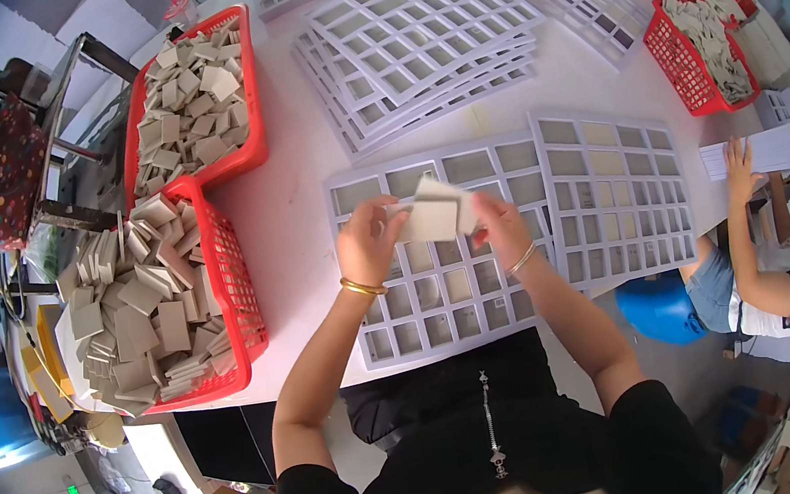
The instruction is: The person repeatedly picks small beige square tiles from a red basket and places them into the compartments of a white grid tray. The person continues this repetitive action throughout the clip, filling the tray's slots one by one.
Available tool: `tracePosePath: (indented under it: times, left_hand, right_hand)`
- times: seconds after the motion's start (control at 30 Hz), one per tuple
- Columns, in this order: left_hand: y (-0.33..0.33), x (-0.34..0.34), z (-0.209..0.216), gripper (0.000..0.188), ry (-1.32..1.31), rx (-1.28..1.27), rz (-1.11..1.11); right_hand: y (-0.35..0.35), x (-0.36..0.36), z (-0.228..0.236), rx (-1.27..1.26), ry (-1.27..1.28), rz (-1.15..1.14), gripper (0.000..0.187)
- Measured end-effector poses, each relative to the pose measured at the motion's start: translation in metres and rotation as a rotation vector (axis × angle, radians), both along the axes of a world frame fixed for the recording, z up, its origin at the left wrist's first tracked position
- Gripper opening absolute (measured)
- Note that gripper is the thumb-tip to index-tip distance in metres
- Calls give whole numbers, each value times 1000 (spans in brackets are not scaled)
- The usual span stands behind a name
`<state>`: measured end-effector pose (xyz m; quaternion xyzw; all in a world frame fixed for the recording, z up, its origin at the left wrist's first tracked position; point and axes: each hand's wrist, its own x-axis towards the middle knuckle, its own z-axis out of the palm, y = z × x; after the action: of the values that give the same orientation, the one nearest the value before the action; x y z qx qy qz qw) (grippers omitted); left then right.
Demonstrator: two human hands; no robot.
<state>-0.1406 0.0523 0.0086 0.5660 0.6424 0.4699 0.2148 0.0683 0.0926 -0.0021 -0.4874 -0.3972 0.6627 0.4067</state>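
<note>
My left hand (pixel 370 240) pinches a square beige tile (pixel 432 223) between thumb and fingers. Close against it, my right hand (pixel 503 228) grips another pale tile (pixel 437 185), slightly blurred and partly behind the first. Both hands are above a white grid board (pixel 360 197) lying at the table's near edge. Most of its windows look grey; a few near the middle show beige, such as a tile (pixel 458 285). To the right, a second white grid board (pixel 675 197) adjoins it, with a column of beige pieces in some windows.
On the left stand two red baskets heaped with tiles, a near basket (pixel 238 289) and a far basket (pixel 252 85). Stacked grid boards (pixel 425 30) lie ahead. At the right are more red baskets (pixel 681 55) and a seated co-worker (pixel 773 280), one hand on white boards (pixel 775 149).
</note>
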Motion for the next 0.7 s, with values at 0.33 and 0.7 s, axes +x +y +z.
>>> tracePosePath:
  times: [0.33, 0.7]
  left_hand:
    - [31, -4, -73, 20, 131, -268, -79]
    - [12, 7, -55, 33, 806, -5, -343]
  right_hand:
    - [52, 44, -8, 149, 45, -254, 19]
    - [91, -7, -44, 526, -456, 164, 15]
